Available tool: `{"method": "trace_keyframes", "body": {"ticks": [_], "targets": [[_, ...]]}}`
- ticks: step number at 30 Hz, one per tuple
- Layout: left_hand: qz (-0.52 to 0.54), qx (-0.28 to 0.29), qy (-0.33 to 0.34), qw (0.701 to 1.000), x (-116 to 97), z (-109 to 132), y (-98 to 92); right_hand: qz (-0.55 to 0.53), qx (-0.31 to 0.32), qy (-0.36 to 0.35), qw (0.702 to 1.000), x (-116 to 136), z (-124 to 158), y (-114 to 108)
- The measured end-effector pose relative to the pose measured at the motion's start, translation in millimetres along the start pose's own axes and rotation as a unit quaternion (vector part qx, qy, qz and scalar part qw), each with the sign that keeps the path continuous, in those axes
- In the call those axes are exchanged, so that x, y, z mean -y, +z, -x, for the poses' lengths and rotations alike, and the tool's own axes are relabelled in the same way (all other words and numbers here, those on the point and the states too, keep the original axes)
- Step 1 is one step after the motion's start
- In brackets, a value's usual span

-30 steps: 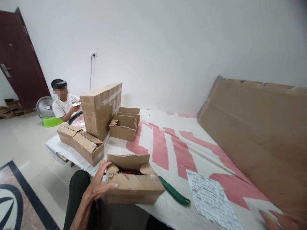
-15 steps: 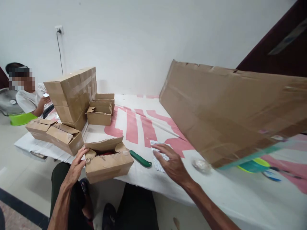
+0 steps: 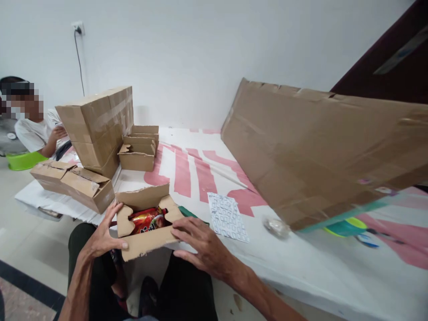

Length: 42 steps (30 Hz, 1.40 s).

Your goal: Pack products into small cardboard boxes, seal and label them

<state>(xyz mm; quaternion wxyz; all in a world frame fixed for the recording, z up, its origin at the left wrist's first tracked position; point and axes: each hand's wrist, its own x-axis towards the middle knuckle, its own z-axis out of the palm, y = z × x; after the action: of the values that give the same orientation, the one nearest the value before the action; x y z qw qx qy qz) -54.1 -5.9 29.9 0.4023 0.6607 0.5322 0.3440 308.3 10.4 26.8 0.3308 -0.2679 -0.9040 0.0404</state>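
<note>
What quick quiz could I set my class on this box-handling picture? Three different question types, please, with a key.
1. True or false: the left hand touches the open cardboard box.
2. What shows inside that box? A) a white cup B) a red printed packet C) a green book
3. Short answer: which hand is nearer the printed sheet?

Key: 1. True. 2. B. 3. The right hand.

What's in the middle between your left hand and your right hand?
In the head view, an open cardboard box is between the left hand and the right hand, with a red printed packet inside.
</note>
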Motion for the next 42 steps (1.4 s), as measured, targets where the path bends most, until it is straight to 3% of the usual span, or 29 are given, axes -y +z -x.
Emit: {"method": "trace_keyframes", "body": {"ticks": [5,12,19,22,27,32,39,42], "targets": [[-0.045,0.002,0.014,0.999,-2,2,1.5,-0.002,-0.016,0.011,1.000,12,8,7],[-0.055,-0.005,0.018,0.998,-2,9,3.2,-0.033,0.005,0.035,0.999,0,-25,2],[-0.033,-0.017,0.030,0.999,0,11,6.3,0.085,0.087,0.209,0.970,-19,-57,2],[-0.031,-0.018,0.028,0.999,1,11,6.4,0.083,0.125,0.240,0.959,-19,-60,5],[-0.025,-0.015,0.033,0.999,0,9,6.5,0.090,0.102,0.283,0.950,-18,-57,11],[-0.021,-0.016,0.039,0.999,-1,8,7.3,0.081,0.136,0.300,0.941,-10,-66,10],[-0.014,-0.012,0.028,0.999,3,8,7.2,0.006,0.014,0.329,0.944,-15,-50,0],[-0.006,-0.008,0.030,0.999,5,5,6.7,0.097,0.000,0.315,0.944,-30,-39,-5]]}}
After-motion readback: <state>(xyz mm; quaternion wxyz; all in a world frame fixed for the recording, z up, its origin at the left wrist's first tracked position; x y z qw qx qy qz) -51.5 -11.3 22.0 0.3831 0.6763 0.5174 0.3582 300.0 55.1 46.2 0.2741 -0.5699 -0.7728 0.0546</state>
